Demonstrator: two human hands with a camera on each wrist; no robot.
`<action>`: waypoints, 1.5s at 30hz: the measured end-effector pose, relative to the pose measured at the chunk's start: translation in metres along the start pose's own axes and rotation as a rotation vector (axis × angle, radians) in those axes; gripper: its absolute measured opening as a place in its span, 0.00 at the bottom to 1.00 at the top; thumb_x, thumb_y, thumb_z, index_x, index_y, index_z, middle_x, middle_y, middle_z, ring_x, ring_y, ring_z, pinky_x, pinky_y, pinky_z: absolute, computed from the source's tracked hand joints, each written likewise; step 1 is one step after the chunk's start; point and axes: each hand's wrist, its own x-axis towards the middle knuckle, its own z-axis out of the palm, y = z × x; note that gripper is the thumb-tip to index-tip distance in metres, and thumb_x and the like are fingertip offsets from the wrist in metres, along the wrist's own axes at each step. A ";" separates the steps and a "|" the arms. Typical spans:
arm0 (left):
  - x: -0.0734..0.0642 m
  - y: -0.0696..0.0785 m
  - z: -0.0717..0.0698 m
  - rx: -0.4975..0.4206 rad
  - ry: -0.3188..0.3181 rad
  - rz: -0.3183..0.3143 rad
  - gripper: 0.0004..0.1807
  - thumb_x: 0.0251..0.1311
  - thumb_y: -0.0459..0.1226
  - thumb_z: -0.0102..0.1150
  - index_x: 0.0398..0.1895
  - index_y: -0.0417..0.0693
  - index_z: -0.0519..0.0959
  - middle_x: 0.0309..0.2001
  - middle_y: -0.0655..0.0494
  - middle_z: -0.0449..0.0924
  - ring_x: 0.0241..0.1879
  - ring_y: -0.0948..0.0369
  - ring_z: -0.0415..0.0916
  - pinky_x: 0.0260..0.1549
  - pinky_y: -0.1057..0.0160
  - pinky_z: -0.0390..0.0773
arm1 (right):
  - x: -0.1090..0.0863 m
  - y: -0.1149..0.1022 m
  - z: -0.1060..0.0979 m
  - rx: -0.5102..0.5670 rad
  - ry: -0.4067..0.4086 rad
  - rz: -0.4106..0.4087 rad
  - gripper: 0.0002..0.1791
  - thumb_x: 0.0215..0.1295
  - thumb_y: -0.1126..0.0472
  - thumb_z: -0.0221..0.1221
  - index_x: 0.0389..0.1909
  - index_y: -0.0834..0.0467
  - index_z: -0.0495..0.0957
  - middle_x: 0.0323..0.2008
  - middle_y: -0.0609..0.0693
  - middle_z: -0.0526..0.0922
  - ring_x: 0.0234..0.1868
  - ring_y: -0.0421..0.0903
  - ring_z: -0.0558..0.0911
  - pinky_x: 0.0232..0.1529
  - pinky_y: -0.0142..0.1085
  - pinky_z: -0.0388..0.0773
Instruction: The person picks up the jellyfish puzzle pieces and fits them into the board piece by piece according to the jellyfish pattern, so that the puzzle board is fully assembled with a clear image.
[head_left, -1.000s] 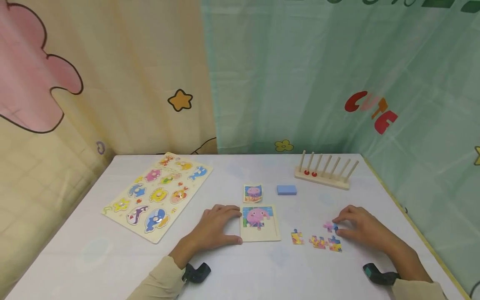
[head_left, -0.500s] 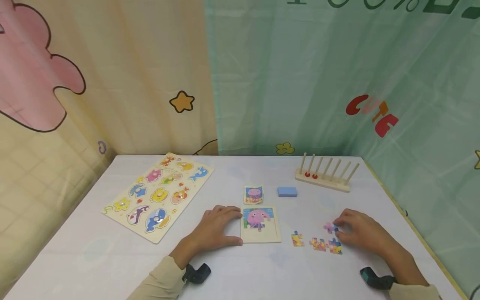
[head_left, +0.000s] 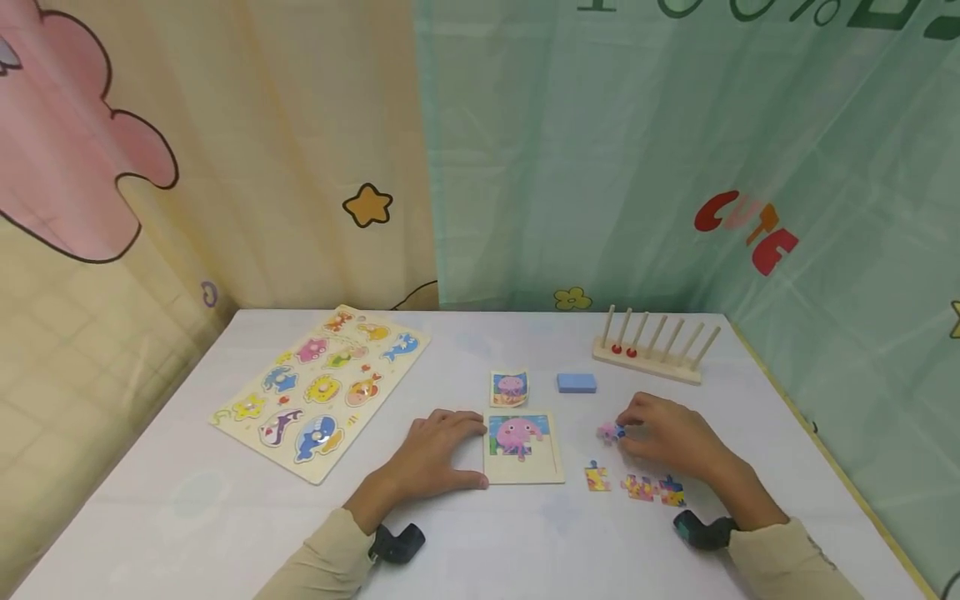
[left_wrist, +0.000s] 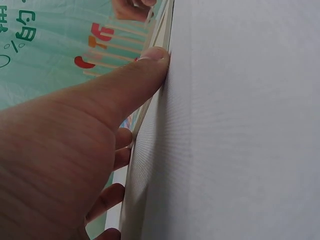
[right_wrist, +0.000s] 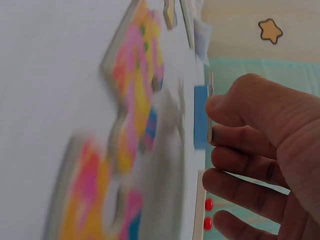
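While hands (head_left: 431,454) (head_left: 675,435) flank it, the tray (head_left: 525,472) lies flat.

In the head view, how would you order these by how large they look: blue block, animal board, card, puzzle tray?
From largest to smallest:
Animal board
Puzzle tray
Card
Blue block, about as wide but less tall

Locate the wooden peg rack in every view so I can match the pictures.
Head: wooden peg rack at right of centre, toward the table's far edge.
Left wrist: upper left; its pegs run roughly sideways across the picture.
Right wrist: bottom, right of centre; base and two red beads show.
Shared landmark: the right hand, top centre-left in the left wrist view, right side in its own.
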 end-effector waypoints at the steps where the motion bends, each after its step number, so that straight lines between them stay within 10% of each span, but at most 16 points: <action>1: 0.000 0.000 0.000 0.000 0.000 0.000 0.39 0.54 0.62 0.69 0.67 0.57 0.76 0.70 0.60 0.70 0.68 0.55 0.62 0.56 0.48 0.64 | 0.006 -0.006 0.002 -0.003 0.002 -0.011 0.11 0.53 0.56 0.74 0.37 0.52 0.88 0.32 0.38 0.76 0.31 0.35 0.75 0.31 0.34 0.76; 15: -0.002 0.001 0.000 -0.001 0.027 0.029 0.39 0.54 0.61 0.70 0.66 0.54 0.76 0.69 0.59 0.70 0.66 0.54 0.64 0.55 0.47 0.65 | 0.053 -0.071 0.026 0.030 -0.103 -0.175 0.10 0.56 0.54 0.73 0.38 0.51 0.89 0.34 0.38 0.77 0.31 0.34 0.73 0.35 0.34 0.76; 32: -0.002 -0.002 0.003 0.011 0.022 0.020 0.40 0.53 0.62 0.69 0.67 0.56 0.76 0.69 0.60 0.70 0.67 0.55 0.63 0.55 0.47 0.64 | 0.050 -0.074 0.031 0.073 -0.149 -0.131 0.14 0.59 0.53 0.72 0.46 0.48 0.87 0.37 0.38 0.79 0.34 0.35 0.73 0.36 0.34 0.76; 45: -0.001 -0.003 0.001 -0.007 0.007 0.012 0.40 0.54 0.63 0.69 0.67 0.57 0.75 0.70 0.60 0.69 0.68 0.55 0.62 0.57 0.47 0.64 | 0.054 -0.068 0.033 0.110 -0.204 -0.259 0.13 0.65 0.58 0.68 0.50 0.50 0.88 0.43 0.41 0.78 0.40 0.37 0.73 0.40 0.35 0.75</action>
